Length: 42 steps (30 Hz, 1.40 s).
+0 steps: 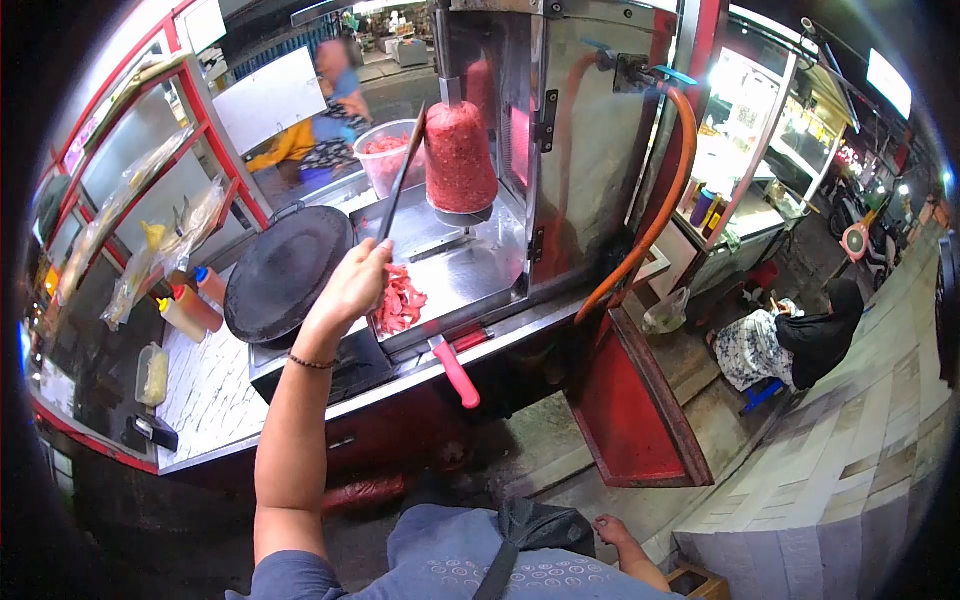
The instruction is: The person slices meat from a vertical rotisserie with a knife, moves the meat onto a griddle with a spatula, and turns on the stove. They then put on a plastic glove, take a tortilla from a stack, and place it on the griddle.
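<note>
We find the left hand [355, 285] clasped round a long, dark-bladed knife [402, 182], its tip beside the upright, coarse-grained meat cone [460, 160], contact unconfirmed; the right hand [612, 530] hangs slack, apparently holding nothing. In our judgement, too steep a stroke could gouge the soft cone, and a passing hip could knock the pink handle [456, 375] jutting over the counter edge. We note ragged slices [400, 303] in the smooth steel tray [470, 285].
</note>
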### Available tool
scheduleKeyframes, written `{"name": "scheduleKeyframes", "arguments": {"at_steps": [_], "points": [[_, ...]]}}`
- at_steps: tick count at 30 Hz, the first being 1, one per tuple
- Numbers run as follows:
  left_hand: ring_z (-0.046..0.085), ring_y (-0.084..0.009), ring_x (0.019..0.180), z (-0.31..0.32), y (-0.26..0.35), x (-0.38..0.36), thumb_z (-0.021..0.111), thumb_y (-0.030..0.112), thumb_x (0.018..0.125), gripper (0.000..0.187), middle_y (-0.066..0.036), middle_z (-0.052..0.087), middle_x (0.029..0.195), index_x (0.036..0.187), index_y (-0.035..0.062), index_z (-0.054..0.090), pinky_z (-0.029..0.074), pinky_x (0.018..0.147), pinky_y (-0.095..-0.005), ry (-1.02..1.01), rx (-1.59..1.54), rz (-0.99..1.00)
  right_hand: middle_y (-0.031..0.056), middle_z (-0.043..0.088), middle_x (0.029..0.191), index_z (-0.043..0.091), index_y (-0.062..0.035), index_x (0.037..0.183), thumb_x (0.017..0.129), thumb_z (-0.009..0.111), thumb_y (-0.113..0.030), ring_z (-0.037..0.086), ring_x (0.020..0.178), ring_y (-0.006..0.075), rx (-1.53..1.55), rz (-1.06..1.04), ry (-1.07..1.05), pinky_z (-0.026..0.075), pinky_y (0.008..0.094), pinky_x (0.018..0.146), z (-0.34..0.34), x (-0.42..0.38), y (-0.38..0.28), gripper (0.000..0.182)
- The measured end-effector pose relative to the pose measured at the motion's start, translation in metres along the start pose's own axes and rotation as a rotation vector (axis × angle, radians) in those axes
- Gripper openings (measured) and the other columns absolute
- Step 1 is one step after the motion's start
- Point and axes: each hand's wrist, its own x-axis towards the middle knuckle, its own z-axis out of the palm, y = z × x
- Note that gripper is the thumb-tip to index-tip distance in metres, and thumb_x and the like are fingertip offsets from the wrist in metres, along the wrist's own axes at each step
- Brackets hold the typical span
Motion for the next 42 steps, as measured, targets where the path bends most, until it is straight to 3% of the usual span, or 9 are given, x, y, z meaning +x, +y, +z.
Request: {"name": "scheduleKeyframes", "arguments": {"at_steps": [3, 4, 6, 25, 27, 29, 31, 38, 42], "points": [[0.031, -0.0047, 0.050, 0.001, 0.006, 0.000, 0.044, 0.032, 0.102, 0.027, 0.007, 0.035, 0.063, 0.091, 0.0085, 0.052, 0.024, 0.043, -0.0233, 0.002, 0.119, 0.056, 0.0164, 0.069, 0.106, 0.063, -0.0128, 0.118, 0.088, 0.062, -0.042, 0.065, 0.101, 0.0314, 0.047, 0.051, -0.045, 0.050, 0.0400, 0.091, 0.004, 0.010, 0.009, 0.042], [0.031, -0.0046, 0.049, -0.001, 0.016, -0.009, 0.044, 0.032, 0.102, 0.027, 0.007, 0.035, 0.063, 0.092, 0.0082, 0.051, 0.024, 0.043, -0.0234, -0.021, -0.010, -0.027, 0.0164, 0.069, 0.106, 0.063, -0.0128, 0.118, 0.088, 0.062, -0.042, 0.065, 0.101, 0.0314, 0.051, 0.051, -0.045, 0.050, 0.0400, 0.091, 0.005, 0.012, 0.011, 0.042], [0.028, -0.0045, 0.046, -0.007, 0.019, -0.013, 0.044, 0.033, 0.102, 0.028, 0.006, 0.034, 0.062, 0.094, 0.0075, 0.051, 0.022, 0.041, -0.0235, -0.051, -0.235, -0.159, 0.0114, 0.070, 0.085, 0.062, -0.0099, 0.117, 0.089, 0.065, -0.034, 0.065, 0.064, 0.0199, 0.019, -0.040, 0.044, 0.056, 0.0352, 0.056, 0.009, 0.014, 0.016, 0.037], [0.034, -0.0061, 0.046, -0.004, -0.012, -0.017, 0.047, 0.033, 0.100, 0.027, 0.004, 0.040, 0.064, 0.095, 0.0068, 0.054, 0.025, 0.041, -0.0245, -0.106, -0.281, -0.200, 0.0108, 0.068, 0.084, 0.061, -0.0091, 0.118, 0.091, 0.064, -0.032, 0.065, 0.065, 0.0191, 0.171, 0.144, -0.045, 0.055, 0.0342, 0.055, -0.014, -0.008, -0.005, 0.036], [0.042, -0.0107, 0.051, -0.009, -0.037, -0.017, 0.050, 0.032, 0.098, 0.030, -0.002, 0.048, 0.066, 0.099, 0.0019, 0.056, 0.036, 0.047, -0.0287, 0.166, 0.185, -0.021, 0.0107, 0.068, 0.084, 0.061, -0.0091, 0.118, 0.091, 0.065, -0.031, 0.065, 0.064, 0.0192, 0.137, 0.116, -0.058, 0.055, 0.0347, 0.055, -0.011, -0.003, 0.001, 0.035], [0.065, -0.0390, 0.078, -0.001, -0.039, -0.042, 0.052, 0.031, 0.094, 0.036, -0.026, 0.064, 0.082, 0.103, -0.0041, 0.052, 0.048, 0.073, -0.0471, 0.270, 0.517, 0.027, 0.0110, 0.068, 0.085, 0.061, -0.0091, 0.119, 0.091, 0.064, -0.031, 0.065, 0.064, 0.0193, 0.168, 0.114, -0.061, 0.055, 0.0347, 0.055, -0.007, -0.009, -0.001, 0.035], [0.063, -0.0475, 0.086, 0.015, -0.062, -0.052, 0.052, 0.025, 0.092, 0.033, -0.030, 0.064, 0.085, 0.104, -0.0055, 0.048, 0.048, 0.078, -0.0532, 0.290, 0.661, 0.085, 0.0114, 0.068, 0.085, 0.060, -0.0092, 0.119, 0.091, 0.064, -0.031, 0.065, 0.064, 0.0193, 0.189, 0.113, -0.071, 0.055, 0.0347, 0.055, 0.011, 0.003, 0.024, 0.035], [0.063, -0.0502, 0.083, 0.059, -0.074, -0.063, 0.054, 0.020, 0.089, 0.030, -0.033, 0.064, 0.083, 0.102, -0.0035, 0.040, 0.050, 0.078, -0.0582, 0.301, 0.799, -0.089, 0.0120, 0.069, 0.079, 0.062, -0.0117, 0.118, 0.090, 0.063, -0.037, 0.067, 0.062, 0.0208, 0.122, 0.116, -0.129, 0.056, 0.0356, 0.066, 0.003, 0.004, 0.019, 0.038], [0.063, -0.0454, 0.086, 0.054, -0.067, -0.089, 0.058, 0.028, 0.091, 0.043, -0.024, 0.065, 0.098, 0.123, 0.0033, 0.044, 0.052, 0.074, -0.0518, 0.299, 0.887, 0.004, 0.0105, 0.069, 0.077, 0.063, -0.0107, 0.115, 0.090, 0.063, -0.034, 0.066, 0.060, 0.0189, 0.135, 0.056, -0.078, 0.055, 0.0340, 0.059, -0.002, 0.016, 0.022, 0.034]]}}
